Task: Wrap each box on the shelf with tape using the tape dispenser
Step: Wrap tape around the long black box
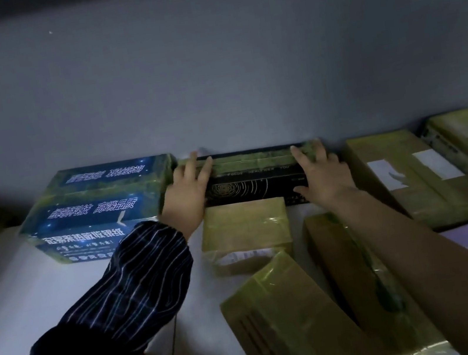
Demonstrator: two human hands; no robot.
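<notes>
— What's the person doing over there on the shelf (14,294)?

— Both hands are lying on the black box (255,184) at the back, against the wall (209,73). The left hand (187,191) is spread flat over its left end, the right hand (320,170) flat over its right end. Neither grip is closing around anything; the fingers are lying wide and open on the lid.

— Is it taped?

— A yellowish band is running along its far top edge, under the fingertips. I'd guess they're either pressing that band down or getting ready to lift the box out.

— Any advice?

— Keep the palms level and rub outward along the strip so no bubbles stay. If lifting, raise it straight up, because it's hemmed in.

— By what?

— The blue printed box (95,209) is touching its left end, and a small taped box (245,231) is sitting just in front. A long brown box (364,279) is lying under the right forearm, another taped one (298,327) nearer still, and two more cartons (418,177) are standing to the right.

— And the tape dispenser?

— I'm not seeing it anywhere. The light is dim, too.
</notes>
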